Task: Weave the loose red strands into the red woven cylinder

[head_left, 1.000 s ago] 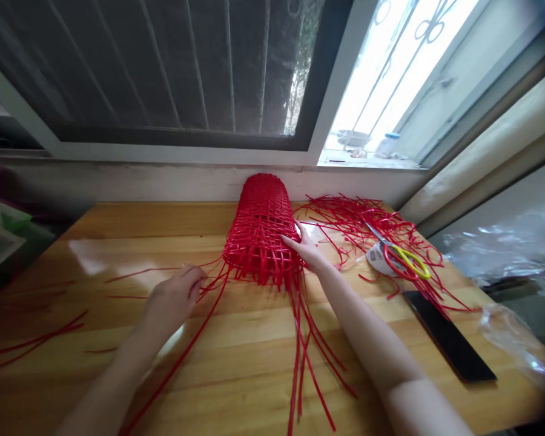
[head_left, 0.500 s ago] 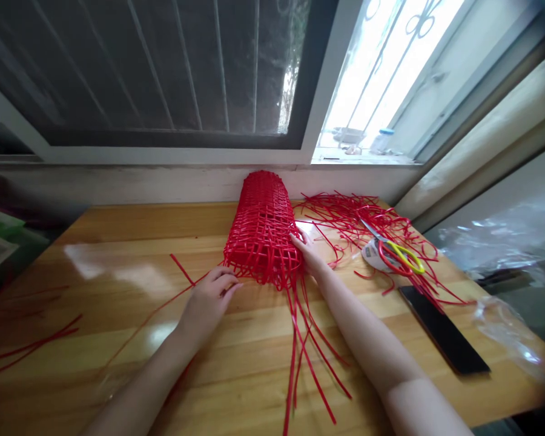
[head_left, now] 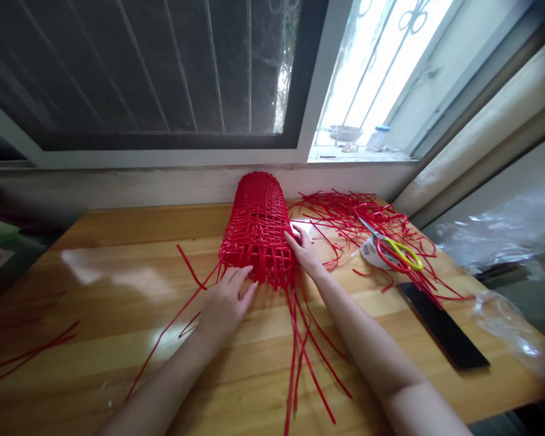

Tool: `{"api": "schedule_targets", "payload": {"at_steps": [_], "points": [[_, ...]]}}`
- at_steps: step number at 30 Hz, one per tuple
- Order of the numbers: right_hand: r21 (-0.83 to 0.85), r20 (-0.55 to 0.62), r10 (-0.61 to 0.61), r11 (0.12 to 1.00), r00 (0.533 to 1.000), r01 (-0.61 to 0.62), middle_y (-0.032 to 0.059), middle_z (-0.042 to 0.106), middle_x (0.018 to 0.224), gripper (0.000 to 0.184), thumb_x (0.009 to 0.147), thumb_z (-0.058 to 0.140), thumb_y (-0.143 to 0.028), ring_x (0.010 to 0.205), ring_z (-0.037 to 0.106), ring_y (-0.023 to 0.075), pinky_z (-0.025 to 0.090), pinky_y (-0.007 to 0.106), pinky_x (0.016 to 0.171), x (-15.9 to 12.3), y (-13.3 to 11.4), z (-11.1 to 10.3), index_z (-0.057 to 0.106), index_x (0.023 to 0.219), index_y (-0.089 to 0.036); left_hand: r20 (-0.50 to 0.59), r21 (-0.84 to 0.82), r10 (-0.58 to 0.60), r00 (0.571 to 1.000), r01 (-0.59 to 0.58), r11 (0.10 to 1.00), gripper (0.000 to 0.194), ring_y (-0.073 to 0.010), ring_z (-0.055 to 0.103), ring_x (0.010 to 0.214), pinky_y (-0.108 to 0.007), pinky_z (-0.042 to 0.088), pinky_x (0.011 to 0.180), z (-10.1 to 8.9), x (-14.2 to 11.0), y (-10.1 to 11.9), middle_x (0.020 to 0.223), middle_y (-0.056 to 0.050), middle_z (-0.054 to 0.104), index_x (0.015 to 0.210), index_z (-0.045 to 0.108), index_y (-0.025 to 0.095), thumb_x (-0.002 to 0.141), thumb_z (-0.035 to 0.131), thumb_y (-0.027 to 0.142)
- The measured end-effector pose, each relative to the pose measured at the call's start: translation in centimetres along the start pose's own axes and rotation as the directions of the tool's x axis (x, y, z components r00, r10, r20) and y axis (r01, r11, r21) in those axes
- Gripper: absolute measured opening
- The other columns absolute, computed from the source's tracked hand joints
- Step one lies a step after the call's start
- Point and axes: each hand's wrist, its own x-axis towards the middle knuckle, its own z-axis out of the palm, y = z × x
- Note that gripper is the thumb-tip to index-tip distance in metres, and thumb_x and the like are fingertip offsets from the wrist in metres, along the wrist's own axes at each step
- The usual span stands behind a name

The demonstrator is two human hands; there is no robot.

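Note:
A red woven basket (head_left: 258, 221) lies on its side on the wooden table, its open rim facing me. Several long loose red strips (head_left: 302, 351) trail from the rim toward me, and others stretch out to the left. My left hand (head_left: 227, 295) is at the near left of the rim, fingers spread, thumb apart from the forefinger, with nothing visible between them. Against the basket's right side rests my right hand (head_left: 303, 248), its fingers curved along the weave, steadying contact there; some fingertips are hidden.
Scissors (head_left: 390, 245) with red and yellow handles lie over a tangled heap of red strips (head_left: 345, 209) and a small white roll (head_left: 373, 253). A black phone (head_left: 442, 327) and clear plastic (head_left: 504, 327) lie at right. More strips (head_left: 36, 351) lie at far left. A window stands behind.
My left hand has moved right along the rim and its fingers have opened out. The strips on the left have shifted. My right hand stays at the basket's side.

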Motion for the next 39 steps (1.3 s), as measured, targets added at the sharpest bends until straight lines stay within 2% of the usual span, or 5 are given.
{"api": "schedule_targets", "payload": {"at_steps": [4,7,12,18,39], "points": [[-0.327,-0.164,-0.340,0.904,0.926,0.274,0.0100,0.057,0.111,0.039,0.081,0.052,-0.045,0.107,0.052,0.0232,0.040,0.042,0.094,-1.8,-3.0,-0.2,0.052,0.113,-0.022,0.261,-0.157,-0.202,0.944,0.248,0.956,0.028,-0.0162,0.059,0.064,-0.028,0.044,0.062,-0.2,1.8,0.4,0.080,-0.005,0.066,0.098,0.063,0.016,0.081,0.051,0.034],[-0.488,-0.008,-0.594,0.705,0.804,0.515,0.0061,0.062,0.087,0.015,0.086,0.048,-0.031,0.086,0.056,0.0202,0.043,0.037,0.083,-4.4,-6.0,0.3,0.058,0.094,-0.023,0.330,-0.208,-0.217,0.919,0.295,0.933,0.024,-0.0139,0.055,0.050,-0.025,0.038,0.051,-0.8,2.4,0.5,0.057,0.000,0.060,0.086,0.063,0.016,0.082,0.046,0.032],[-0.551,0.430,-0.592,0.427,0.682,0.717,0.0026,0.061,0.070,0.014,0.085,0.048,-0.023,0.069,0.050,0.0165,0.038,0.031,0.068,-8.4,-7.4,3.1,0.060,0.078,-0.022,0.398,-0.325,-0.223,0.890,0.365,0.872,0.028,-0.0117,0.050,0.039,-0.022,0.035,0.043,-1.5,2.8,-0.1,0.047,0.004,0.052,0.081,0.060,0.015,0.082,0.041,0.036],[-0.675,0.509,-0.576,0.194,0.639,0.712,0.0023,0.056,0.065,0.013,0.084,0.049,-0.019,0.067,0.043,0.0177,0.029,0.033,0.063,-8.8,-4.6,5.3,0.057,0.073,-0.019,0.443,-0.374,-0.217,0.870,0.399,0.837,0.027,-0.0110,0.047,0.034,-0.021,0.034,0.039,-1.8,3.0,-0.8,0.042,0.006,0.047,0.080,0.060,0.015,0.080,0.042,0.036],[-0.581,0.611,-0.487,0.259,0.624,0.772,0.0024,0.059,0.068,0.016,0.068,0.061,-0.033,0.074,0.044,0.0193,0.029,0.036,0.074,-8.8,-3.1,5.4,0.054,0.071,-0.019,0.369,-0.198,-0.144,0.918,0.229,0.953,0.019,-0.0139,0.049,0.054,-0.024,0.029,0.051,-1.9,3.2,-1.6,0.057,0.002,0.053,0.061,0.050,0.019,0.077,0.044,0.027]]}}
